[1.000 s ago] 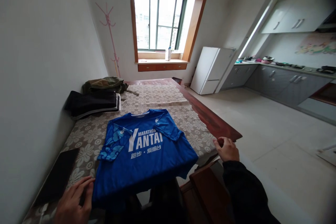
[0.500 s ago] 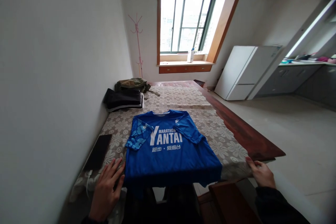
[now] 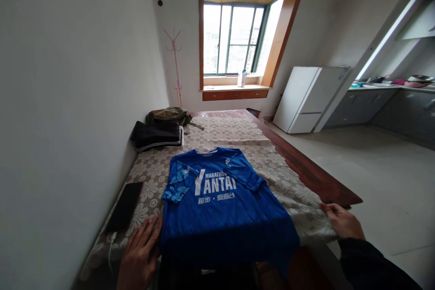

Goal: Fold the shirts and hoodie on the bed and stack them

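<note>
A blue T-shirt (image 3: pixel 220 219) with white lettering lies face up on the lace tablecloth (image 3: pixel 149 167), its sleeves folded inward over the front. Its lower end drapes over the near edge of the table. My left hand (image 3: pixel 141 247) rests flat on the cloth just beside the shirt, fingers stretched out. At the right, my right hand (image 3: pixel 343 222) pinches the edge of the tablecloth between thumb and fingers, and the cloth rises a little there. A dark phone (image 3: pixel 125 206) with a white cable (image 3: pixel 110 253) plugged in lies left of my left hand.
A folded black cloth item (image 3: pixel 158 135) and an olive backpack (image 3: pixel 170 115) sit by the left wall. Bare reddish wood (image 3: pixel 316 183) shows along the table's right side. Beyond are a coat rack (image 3: pixel 176 63), a window and a white fridge (image 3: pixel 299 95).
My right hand has moved slightly outward with the tablecloth edge, which looks more lifted. The shirt's lower right corner hangs further out. My view has shifted slightly; my left hand stays beside the shirt.
</note>
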The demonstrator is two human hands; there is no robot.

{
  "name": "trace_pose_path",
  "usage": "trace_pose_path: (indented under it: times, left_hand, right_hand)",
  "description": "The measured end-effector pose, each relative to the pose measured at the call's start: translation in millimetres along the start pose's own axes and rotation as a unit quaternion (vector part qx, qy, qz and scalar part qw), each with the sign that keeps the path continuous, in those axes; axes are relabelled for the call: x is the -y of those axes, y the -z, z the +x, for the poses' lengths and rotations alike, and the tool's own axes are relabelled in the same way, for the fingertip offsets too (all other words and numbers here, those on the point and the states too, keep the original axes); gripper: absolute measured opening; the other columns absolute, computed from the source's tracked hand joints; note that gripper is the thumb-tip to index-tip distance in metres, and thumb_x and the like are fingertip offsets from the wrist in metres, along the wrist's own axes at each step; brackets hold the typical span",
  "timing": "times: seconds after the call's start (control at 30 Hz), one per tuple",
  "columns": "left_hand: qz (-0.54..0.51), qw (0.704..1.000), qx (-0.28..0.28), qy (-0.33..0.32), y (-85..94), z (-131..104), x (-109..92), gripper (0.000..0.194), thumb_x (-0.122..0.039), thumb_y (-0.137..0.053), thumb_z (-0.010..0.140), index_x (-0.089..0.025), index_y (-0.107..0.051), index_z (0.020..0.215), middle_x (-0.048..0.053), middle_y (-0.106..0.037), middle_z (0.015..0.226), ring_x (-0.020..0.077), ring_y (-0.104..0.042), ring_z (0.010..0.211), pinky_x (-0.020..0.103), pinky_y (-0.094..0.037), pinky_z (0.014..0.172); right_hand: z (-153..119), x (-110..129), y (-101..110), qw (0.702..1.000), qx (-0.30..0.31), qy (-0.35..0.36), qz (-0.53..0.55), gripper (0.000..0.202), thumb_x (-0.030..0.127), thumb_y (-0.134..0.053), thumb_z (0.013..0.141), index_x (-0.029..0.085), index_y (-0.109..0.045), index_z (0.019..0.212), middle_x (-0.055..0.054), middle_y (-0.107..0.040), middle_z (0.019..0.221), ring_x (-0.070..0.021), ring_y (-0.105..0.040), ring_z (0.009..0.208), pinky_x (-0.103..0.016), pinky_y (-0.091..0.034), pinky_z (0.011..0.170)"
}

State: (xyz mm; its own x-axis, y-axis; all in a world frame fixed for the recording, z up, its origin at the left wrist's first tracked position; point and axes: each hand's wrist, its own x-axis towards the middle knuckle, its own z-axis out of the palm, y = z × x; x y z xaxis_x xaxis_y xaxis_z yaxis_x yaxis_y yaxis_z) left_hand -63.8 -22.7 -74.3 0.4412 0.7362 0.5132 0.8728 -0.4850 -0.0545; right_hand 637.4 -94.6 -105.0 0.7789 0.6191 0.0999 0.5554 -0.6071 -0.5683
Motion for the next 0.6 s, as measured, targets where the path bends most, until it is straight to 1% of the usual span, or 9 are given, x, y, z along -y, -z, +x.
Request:
trace_pose_path:
  times: [0.13, 0.23, 0.3, 0.43, 0.5, 0.6]
  left_hand:
    - [-0.028, 0.999, -0.025, 0.000, -2.3, -2.0, 3.4, 0.071, -0.021, -0.050, 0.095, -0.035, -0.027, 0.161, -0.002, -0.055, 0.154, 0.0214, -0.050, 0.142, 0.036, -0.023, 0.127]
    - [-0.052, 0.998, -0.036, -0.018, -4.3, -4.9, 12.0, 0.069, -0.021, -0.050, 0.095, -0.037, -0.030, 0.160, -0.003, -0.057, 0.152, 0.0208, -0.052, 0.141, 0.035, -0.025, 0.126]
    - [-0.068, 0.996, -0.047, -0.033, -6.6, -7.3, 17.8, 0.068, -0.019, -0.047, 0.095, -0.037, -0.032, 0.159, -0.003, -0.059, 0.150, 0.0196, -0.052, 0.140, 0.034, -0.027, 0.126]
    - [-0.093, 0.990, -0.094, -0.055, -12.7, -10.4, 23.4, 0.066, -0.014, -0.042, 0.094, -0.034, -0.040, 0.157, -0.002, -0.063, 0.146, 0.0178, -0.051, 0.141, 0.032, -0.026, 0.126]
    - [-0.101, 0.987, -0.110, -0.058, -13.4, -10.1, 22.6, 0.065, -0.014, -0.044, 0.093, -0.034, -0.042, 0.155, -0.002, -0.065, 0.143, 0.0181, -0.053, 0.140, 0.032, -0.028, 0.125]
    - [-0.108, 0.987, -0.109, -0.055, -7.9, -7.6, 19.8, 0.063, -0.015, -0.052, 0.092, -0.034, -0.048, 0.152, -0.001, -0.070, 0.136, 0.0204, -0.059, 0.134, 0.034, -0.035, 0.122]
  right_hand:
    - [-6.5, -7.6, -0.4, 1.000, 0.023, 0.002, -0.021, 0.041, 0.067, -0.053, 0.072, 0.030, -0.067, 0.069, -0.008, -0.068, 0.063, -0.0342, -0.065, 0.069, -0.040, -0.047, 0.064]
    - [-11.5, -12.2, 0.6, 0.999, 0.036, -0.003, -0.019, 0.043, 0.069, -0.053, 0.072, 0.029, -0.069, 0.072, -0.007, -0.070, 0.063, -0.0322, -0.067, 0.069, -0.038, -0.048, 0.064]
    - [-12.8, -13.8, 1.6, 0.999, 0.037, -0.005, -0.015, 0.044, 0.070, -0.054, 0.072, 0.028, -0.069, 0.072, -0.007, -0.071, 0.064, -0.0319, -0.067, 0.069, -0.037, -0.048, 0.064]
    - [-13.3, -11.8, 2.3, 1.000, 0.025, -0.003, -0.012, 0.045, 0.071, -0.054, 0.071, 0.028, -0.068, 0.070, -0.006, -0.069, 0.060, -0.0320, -0.067, 0.068, -0.038, -0.047, 0.063]
    - [-13.9, -8.8, 2.7, 0.999, 0.030, -0.004, -0.011, 0.046, 0.072, -0.053, 0.072, 0.028, -0.067, 0.070, -0.006, -0.067, 0.058, -0.0316, -0.066, 0.066, -0.038, -0.048, 0.063]
    - [-13.7, -2.2, 7.3, 0.998, 0.048, 0.003, -0.044, 0.046, 0.072, -0.051, 0.074, 0.028, -0.065, 0.072, -0.006, -0.067, 0.061, -0.0314, -0.066, 0.066, -0.039, -0.048, 0.063]
